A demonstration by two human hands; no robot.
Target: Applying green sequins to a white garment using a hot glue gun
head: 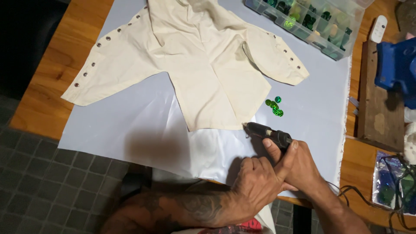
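Our right hand [299,167] holds a closed grip on the black glue gun [266,132], its nozzle at the hem of the cream garment [203,65]. Our left hand [255,184] wraps closed around the right. Green sequins [274,106] lie just beside the garment on the tabletop [47,78].

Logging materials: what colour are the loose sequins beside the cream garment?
Glittery green sequins, one more teal, seen in the head view.

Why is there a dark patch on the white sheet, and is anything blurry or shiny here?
Head view: the dark patch on the white sheet is a soft shadow; the sheet shows mild glare near the cream garment; the green sequins sparkle; the hands and the glue gun look sharp; the left edge falls into darkness.
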